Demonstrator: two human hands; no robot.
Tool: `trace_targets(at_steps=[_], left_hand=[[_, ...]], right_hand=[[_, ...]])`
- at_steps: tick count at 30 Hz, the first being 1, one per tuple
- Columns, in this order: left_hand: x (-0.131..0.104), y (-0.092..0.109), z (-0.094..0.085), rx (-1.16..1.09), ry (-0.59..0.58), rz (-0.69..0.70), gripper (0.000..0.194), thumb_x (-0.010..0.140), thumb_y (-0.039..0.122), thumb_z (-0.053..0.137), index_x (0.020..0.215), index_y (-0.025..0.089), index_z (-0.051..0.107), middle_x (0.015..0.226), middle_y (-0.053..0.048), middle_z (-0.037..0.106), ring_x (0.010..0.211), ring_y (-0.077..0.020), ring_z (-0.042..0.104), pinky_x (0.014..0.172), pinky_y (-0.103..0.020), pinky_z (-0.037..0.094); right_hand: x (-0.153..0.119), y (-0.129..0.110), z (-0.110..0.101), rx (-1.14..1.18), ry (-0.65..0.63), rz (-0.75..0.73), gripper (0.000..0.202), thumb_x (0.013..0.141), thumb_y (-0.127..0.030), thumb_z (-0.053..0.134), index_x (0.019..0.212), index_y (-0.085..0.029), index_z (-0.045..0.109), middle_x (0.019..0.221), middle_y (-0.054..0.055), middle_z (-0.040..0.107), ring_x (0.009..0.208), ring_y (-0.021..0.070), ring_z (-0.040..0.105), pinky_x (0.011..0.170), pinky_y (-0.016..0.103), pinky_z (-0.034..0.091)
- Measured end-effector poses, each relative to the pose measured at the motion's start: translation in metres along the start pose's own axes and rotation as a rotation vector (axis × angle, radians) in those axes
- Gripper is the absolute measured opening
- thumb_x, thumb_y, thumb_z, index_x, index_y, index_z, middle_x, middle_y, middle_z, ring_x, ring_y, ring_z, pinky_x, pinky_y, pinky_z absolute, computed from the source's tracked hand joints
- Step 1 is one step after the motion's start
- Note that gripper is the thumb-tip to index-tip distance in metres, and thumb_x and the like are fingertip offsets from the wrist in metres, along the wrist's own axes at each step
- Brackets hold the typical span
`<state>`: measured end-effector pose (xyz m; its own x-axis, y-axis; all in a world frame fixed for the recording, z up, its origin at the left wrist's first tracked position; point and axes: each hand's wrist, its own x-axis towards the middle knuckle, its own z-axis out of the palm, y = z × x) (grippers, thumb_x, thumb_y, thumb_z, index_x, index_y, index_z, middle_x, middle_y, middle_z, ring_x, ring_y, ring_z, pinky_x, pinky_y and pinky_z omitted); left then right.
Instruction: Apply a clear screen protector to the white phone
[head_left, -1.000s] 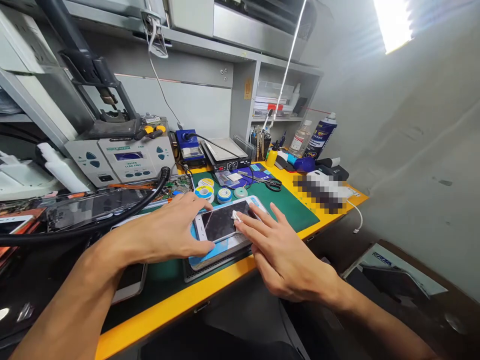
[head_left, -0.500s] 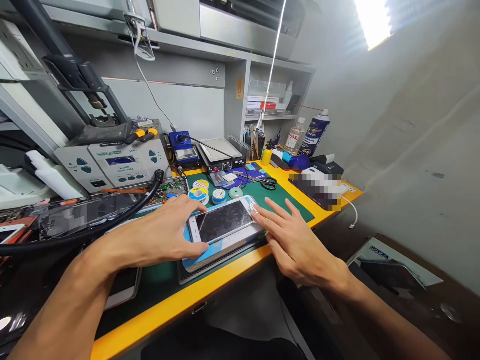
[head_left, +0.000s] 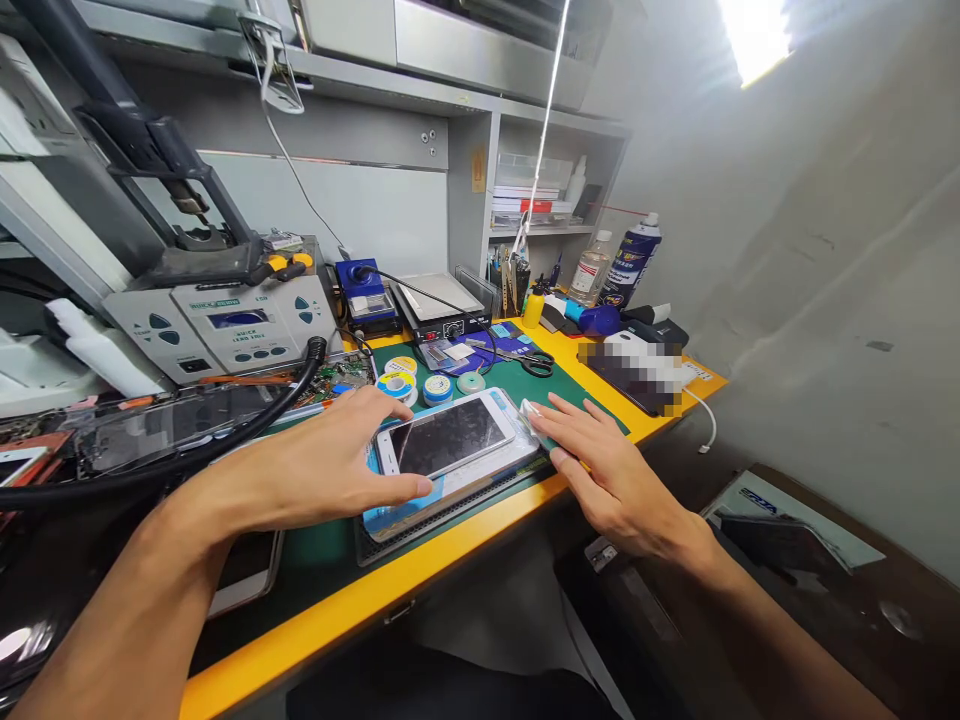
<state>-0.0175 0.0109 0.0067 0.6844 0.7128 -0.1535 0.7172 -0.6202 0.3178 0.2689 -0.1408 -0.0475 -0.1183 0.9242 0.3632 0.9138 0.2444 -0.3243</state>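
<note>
Phone (head_left: 450, 437), dark screen up, lies on a white-and-blue box (head_left: 480, 475) on the tabletop (head_left: 360, 590). Left hand (head_left: 337, 455), half open, braces its edges; right hand (head_left: 607, 465), fingers nearly straight, holds white tissue (head_left: 527, 408) beyond the phone's far end. Light, even pressure seems best.

Two bare hands here, one left hand (head_left: 334, 455) and one right hand (head_left: 609, 468), and one crumpled white wipe (head_left: 527, 412). I make it three phones (head_left: 450, 437), though the far-left one is cut off, so take that figure loosely. Over on the bench I count four round spools (head_left: 438, 391), one pair of scissors (head_left: 529, 357), one yellow bottle (head_left: 533, 310), one clear bottle (head_left: 589, 272), one blue spray can (head_left: 634, 262), and, overhead, one lit lamp (head_left: 754, 35).
</note>
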Motion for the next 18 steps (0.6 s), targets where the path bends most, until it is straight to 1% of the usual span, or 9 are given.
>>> trace_targets(at_steps=[3,5,8,10,12,15,18], left_hand=[[0.001,0.003,-0.002,-0.011,0.033,-0.044,0.084,0.071,0.087,0.056,0.129,0.025,0.059,0.131,-0.012,0.06,0.122,-0.0366,0.056,0.102,-0.046,0.045],[0.003,0.004,-0.003,-0.012,0.036,-0.068,0.085,0.069,0.087,0.057,0.126,0.024,0.061,0.129,-0.013,0.061,0.121,-0.0374,0.056,0.1,-0.046,0.046],[0.005,0.005,-0.003,-0.033,0.032,-0.078,0.087,0.066,0.086,0.061,0.126,0.023,0.062,0.129,-0.013,0.061,0.121,-0.0372,0.057,0.099,-0.043,0.047],[0.006,0.007,-0.004,-0.043,0.029,-0.088,0.088,0.065,0.084,0.063,0.129,0.022,0.061,0.13,-0.012,0.061,0.119,-0.0363,0.059,0.097,-0.041,0.048],[0.005,0.009,-0.006,-0.046,0.017,-0.105,0.087,0.066,0.082,0.063,0.129,0.022,0.06,0.127,-0.012,0.063,0.111,-0.0348,0.062,0.091,-0.039,0.049],[0.003,0.011,-0.007,-0.047,0.007,-0.106,0.079,0.067,0.08,0.063,0.121,0.022,0.062,0.115,-0.01,0.066,0.094,-0.0309,0.065,0.08,-0.036,0.05],[0.002,0.012,-0.007,-0.051,0.025,-0.084,0.071,0.068,0.077,0.065,0.114,0.023,0.063,0.105,-0.008,0.067,0.084,-0.0279,0.065,0.072,-0.034,0.049]], right_hand=[[-0.002,0.013,-0.002,0.035,0.053,0.071,0.044,0.102,-0.026,0.041,0.142,-0.023,0.059,0.152,0.005,0.055,0.148,0.0279,0.042,0.123,0.058,0.028],[0.0,0.022,-0.004,0.039,0.069,0.12,0.044,0.103,-0.028,0.041,0.142,-0.022,0.06,0.151,0.005,0.056,0.147,0.0282,0.043,0.122,0.058,0.029],[0.007,0.034,-0.006,0.024,0.053,0.178,0.044,0.103,-0.031,0.04,0.14,-0.02,0.062,0.149,0.006,0.058,0.146,0.0295,0.044,0.122,0.059,0.03],[0.015,0.041,-0.006,0.015,0.035,0.187,0.045,0.103,-0.032,0.039,0.139,-0.019,0.064,0.149,0.007,0.058,0.145,0.0304,0.045,0.121,0.058,0.031],[0.024,0.046,-0.005,-0.001,0.026,0.173,0.046,0.103,-0.033,0.039,0.139,-0.018,0.064,0.149,0.007,0.058,0.145,0.031,0.046,0.121,0.058,0.032],[0.04,0.05,-0.004,-0.048,0.042,0.132,0.045,0.103,-0.031,0.039,0.139,-0.018,0.063,0.149,0.009,0.058,0.145,0.0312,0.045,0.121,0.057,0.03],[0.057,0.053,-0.003,-0.108,0.063,0.133,0.045,0.102,-0.028,0.039,0.139,-0.017,0.061,0.149,0.012,0.058,0.145,0.0321,0.046,0.121,0.059,0.029]])
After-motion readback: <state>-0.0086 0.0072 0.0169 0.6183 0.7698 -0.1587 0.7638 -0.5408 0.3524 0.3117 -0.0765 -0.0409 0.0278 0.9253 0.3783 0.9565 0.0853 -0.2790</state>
